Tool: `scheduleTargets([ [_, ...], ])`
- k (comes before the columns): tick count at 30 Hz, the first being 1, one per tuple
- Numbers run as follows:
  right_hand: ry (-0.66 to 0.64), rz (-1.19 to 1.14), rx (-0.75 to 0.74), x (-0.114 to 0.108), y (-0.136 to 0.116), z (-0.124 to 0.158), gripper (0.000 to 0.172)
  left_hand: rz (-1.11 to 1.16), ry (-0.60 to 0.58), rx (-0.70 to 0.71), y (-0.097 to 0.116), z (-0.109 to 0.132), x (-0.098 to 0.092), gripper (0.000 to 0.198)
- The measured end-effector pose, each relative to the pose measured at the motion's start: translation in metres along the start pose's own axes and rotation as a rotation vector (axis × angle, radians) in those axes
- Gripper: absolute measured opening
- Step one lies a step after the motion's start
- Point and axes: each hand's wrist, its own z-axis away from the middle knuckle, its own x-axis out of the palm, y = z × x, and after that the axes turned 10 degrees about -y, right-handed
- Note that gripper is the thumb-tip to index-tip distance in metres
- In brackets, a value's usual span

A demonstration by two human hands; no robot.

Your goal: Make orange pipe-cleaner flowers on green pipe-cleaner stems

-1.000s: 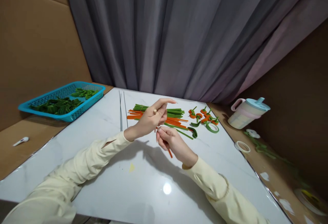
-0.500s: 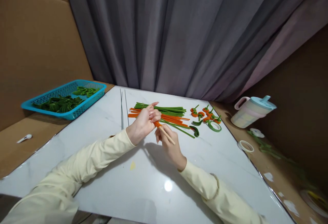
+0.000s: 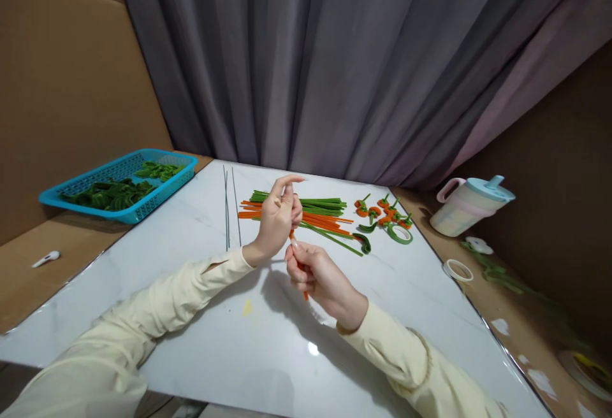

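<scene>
Just in front of the bundles, my left hand (image 3: 280,222) has its lower fingers curled over the upper part of an orange pipe cleaner (image 3: 292,235), index finger stretched out. Lower and to the right, my right hand (image 3: 325,278) pinches the same pipe cleaner, whose tail pokes out below the fingers. The wooden stick is not plainly visible; my left hand may hide it. Behind my hands lie green pipe cleaners (image 3: 325,204) and orange pipe cleaners (image 3: 325,221). To their right are small orange pumpkin shapes with green stems (image 3: 375,211) and curled green pieces (image 3: 366,244).
Green tape (image 3: 400,234) lies near the right edge of the white table (image 3: 201,354). Thin dark wires (image 3: 227,211) lie left of the bundles. A blue basket (image 3: 129,215) with green pieces stands far left. At right are a lidded jug (image 3: 468,208) and white tape (image 3: 458,271).
The wooden stick that stuck out by my right hand no longer shows there. My right hand has shifted slightly down, and my left hand has turned more upright, with orange pipe cleaner now between them.
</scene>
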Motion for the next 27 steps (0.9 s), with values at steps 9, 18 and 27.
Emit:
scheduleTargets([
  [9,0.248,0.588,-0.313,-0.039,0.018,-0.017,0.015,0.307,-0.053,-0.487,0.007,-0.021,-0.018,0.014],
  [18,0.361,0.516,-0.369,-0.012,0.035,-0.019,0.026,0.611,0.287,-0.489,-0.005,-0.02,-0.018,0.03],
  [27,0.134,-0.544,0.103,0.02,0.016,-0.003,0.028,0.211,0.135,-0.081,-0.011,-0.005,-0.004,0.01],
])
